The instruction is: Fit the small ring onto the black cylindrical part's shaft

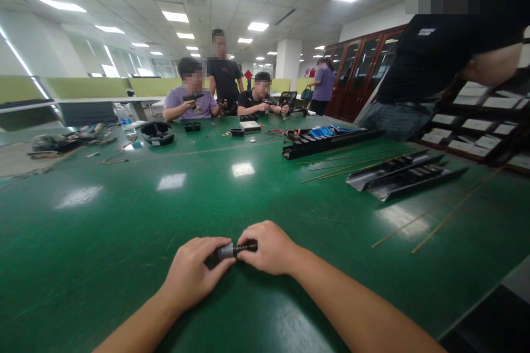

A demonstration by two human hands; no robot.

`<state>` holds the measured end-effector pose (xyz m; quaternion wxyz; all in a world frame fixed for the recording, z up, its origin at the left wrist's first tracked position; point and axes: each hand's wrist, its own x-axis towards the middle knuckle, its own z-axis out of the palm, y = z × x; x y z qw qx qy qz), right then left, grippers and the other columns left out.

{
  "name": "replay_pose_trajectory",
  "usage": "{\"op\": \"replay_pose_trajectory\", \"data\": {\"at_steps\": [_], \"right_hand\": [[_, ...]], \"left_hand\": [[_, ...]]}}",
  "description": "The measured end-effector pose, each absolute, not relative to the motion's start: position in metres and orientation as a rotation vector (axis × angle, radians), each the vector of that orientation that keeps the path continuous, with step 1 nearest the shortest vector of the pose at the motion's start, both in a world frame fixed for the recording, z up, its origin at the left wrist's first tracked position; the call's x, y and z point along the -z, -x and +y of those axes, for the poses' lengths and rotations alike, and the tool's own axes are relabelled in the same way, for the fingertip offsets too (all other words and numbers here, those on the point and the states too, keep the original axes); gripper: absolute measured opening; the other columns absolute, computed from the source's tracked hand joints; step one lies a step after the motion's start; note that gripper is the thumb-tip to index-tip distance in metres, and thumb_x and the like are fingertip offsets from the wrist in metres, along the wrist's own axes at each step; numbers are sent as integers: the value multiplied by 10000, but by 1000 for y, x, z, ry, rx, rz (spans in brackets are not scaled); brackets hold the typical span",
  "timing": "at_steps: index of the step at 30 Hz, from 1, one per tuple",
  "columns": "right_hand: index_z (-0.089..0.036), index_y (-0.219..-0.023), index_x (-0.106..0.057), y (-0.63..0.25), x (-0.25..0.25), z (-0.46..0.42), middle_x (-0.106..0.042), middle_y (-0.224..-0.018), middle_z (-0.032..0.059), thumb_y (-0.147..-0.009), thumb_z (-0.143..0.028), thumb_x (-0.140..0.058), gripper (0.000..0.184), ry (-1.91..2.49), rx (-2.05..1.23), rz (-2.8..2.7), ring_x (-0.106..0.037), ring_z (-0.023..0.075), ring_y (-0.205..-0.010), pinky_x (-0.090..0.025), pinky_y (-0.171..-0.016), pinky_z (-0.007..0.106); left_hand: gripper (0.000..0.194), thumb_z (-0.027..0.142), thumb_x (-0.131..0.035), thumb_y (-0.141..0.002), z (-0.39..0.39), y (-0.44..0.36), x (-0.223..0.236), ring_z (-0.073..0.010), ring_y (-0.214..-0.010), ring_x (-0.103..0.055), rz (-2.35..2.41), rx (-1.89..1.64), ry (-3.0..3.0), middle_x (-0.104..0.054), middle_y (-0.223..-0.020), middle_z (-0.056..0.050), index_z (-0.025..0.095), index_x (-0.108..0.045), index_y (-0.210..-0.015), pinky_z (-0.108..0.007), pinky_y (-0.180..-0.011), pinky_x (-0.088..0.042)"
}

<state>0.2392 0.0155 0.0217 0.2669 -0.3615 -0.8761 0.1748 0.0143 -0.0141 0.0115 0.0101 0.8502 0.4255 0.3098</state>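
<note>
Low over the near part of the green table, my left hand (196,267) is closed around a short grey-and-black cylinder (226,251). My fingers cover part of its black left end. From its right side a thin dark ridged shaft (245,247) sticks out in line with it. My right hand (269,248) pinches this shaft between thumb and fingers. Both pieces lie level and meet end to end; whether they are one part or two I cannot tell.
On the green table (124,220), black metal channels (414,179) and thin rods (397,226) lie to the right. A black headset (157,133) and a plastic bottle (125,121) stand at the far left. Two people sit across the table; another person (439,60) stands at the right.
</note>
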Motion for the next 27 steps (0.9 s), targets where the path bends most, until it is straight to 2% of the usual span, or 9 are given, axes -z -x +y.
{"op": "replay_pose_trajectory", "data": {"at_steps": [27], "right_hand": [[-215, -910, -747, -241, -25, 16, -732, -816, 22, -798, -318, -681, 165, 968, -480, -2374, -658, 167, -751, -451, -695, 251]], "left_hand": [[286, 386, -679, -847, -14, -11, -11, -204, -850, -699, 1282, -1010, -2676, -740, -976, -36, 250, -667, -1099, -320, -756, -567]]}}
